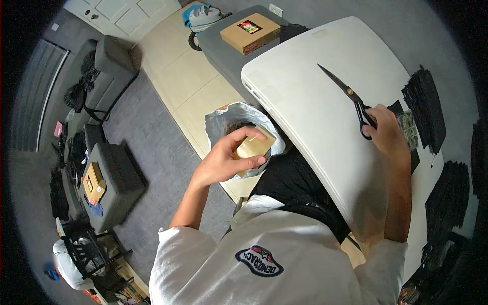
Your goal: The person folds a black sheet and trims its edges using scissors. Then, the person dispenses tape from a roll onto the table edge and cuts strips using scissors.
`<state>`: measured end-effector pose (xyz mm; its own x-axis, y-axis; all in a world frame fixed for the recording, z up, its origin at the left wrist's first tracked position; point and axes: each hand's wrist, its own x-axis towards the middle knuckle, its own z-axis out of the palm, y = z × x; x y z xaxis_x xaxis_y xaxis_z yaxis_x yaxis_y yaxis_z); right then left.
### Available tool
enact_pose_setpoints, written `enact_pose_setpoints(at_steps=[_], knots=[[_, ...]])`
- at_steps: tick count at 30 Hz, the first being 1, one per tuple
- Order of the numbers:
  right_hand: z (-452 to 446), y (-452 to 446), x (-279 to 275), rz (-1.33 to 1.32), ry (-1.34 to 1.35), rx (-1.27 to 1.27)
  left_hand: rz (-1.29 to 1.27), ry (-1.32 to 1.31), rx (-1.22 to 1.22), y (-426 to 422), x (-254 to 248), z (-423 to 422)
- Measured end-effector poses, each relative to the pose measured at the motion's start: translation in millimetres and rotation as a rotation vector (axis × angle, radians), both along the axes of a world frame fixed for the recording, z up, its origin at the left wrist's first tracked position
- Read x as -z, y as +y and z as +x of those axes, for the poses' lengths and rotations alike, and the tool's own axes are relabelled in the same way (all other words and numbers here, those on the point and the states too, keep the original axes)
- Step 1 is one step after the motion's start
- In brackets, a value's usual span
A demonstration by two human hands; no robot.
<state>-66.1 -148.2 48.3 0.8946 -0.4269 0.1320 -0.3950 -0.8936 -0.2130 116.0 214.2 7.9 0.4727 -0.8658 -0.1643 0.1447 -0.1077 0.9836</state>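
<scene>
The left hand [223,157] grips a pale yellow block [254,146] above the open mouth of a silver-lined bag [215,124], just beside the white desk [305,86]. Over the desk, the right hand [389,133] holds the handles of black scissors [351,92], their blades together. Black bundles [426,109] line the desk's right side; a cardboard box [264,34] rests on a grey seat [216,47] beyond.
</scene>
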Motion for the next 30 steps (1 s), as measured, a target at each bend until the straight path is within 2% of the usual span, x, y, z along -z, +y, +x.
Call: enact_pose_setpoints(at_steps=[4, 6, 8, 11, 13, 16, 23, 30], knots=[[7.1, 9.4, -0.5, -0.124, -0.057, -0.15, 0.092, 0.021, 0.04, 2.1, -15.2, -6.3], [22.3, 33.6, -5.3, 0.199, -0.084, -0.344, 0.081, -0.062, 0.091, 3.9, -17.6, -7.6], [35.3, 74.5, -22.8, 0.658, -0.055, -0.424, 0.031, -0.106, 0.132, 6.8, -20.7, -11.8], [49.1, 103.6, -21.0, 0.707, -0.072, -0.529, -0.058, -0.131, 0.213, 8.8, -24.5, -14.6], [57.5, 111.9, -13.4, 0.943, -0.05, -0.606, -0.13, -0.181, 0.271, 9.3, -24.0, -15.0], [62.2, 112.3, 3.6, 1.026, 0.007, -0.733, -0.121, -0.128, 0.291, 9.7, -29.2, -18.8], [58.9, 111.9, 14.7, 1.306, -0.006, -0.686, -0.155, -0.121, 0.279, 7.5, -26.3, -19.1], [58.6, 109.5, 11.9, 1.357, 0.015, -0.628, -0.156, -0.124, 0.274, 6.0, -24.2, -18.4]])
